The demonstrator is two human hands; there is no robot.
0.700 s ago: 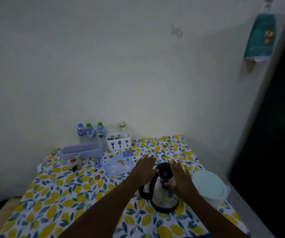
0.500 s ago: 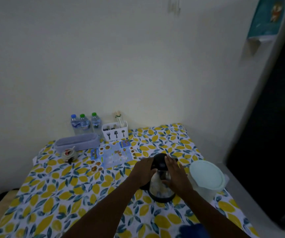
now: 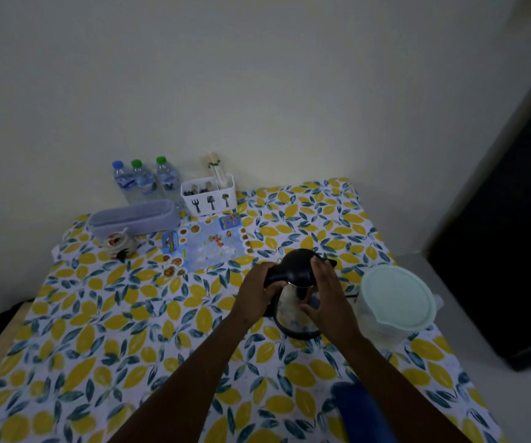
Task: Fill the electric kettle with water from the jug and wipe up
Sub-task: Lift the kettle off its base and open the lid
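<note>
The kettle (image 3: 294, 271) stands upright on the counter (image 3: 130, 314), just left of the jug (image 3: 398, 298); spout points away and right, handle left; left hand (image 3: 257, 294) keeps its grip clamped round the handle; right hand (image 3: 328, 298) presses straight-fingered against lid and body.

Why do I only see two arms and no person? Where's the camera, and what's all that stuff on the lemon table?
The camera sits on the person's head and looks down, so you see only their arms. The left hand grips the kettle by its handle; the right hand rests flat against its lid. The kettle stands on a table with a lemon-print cloth. Beside it is a lidded jug. At the back stand three water bottles, a cutlery holder and a long box.
</note>
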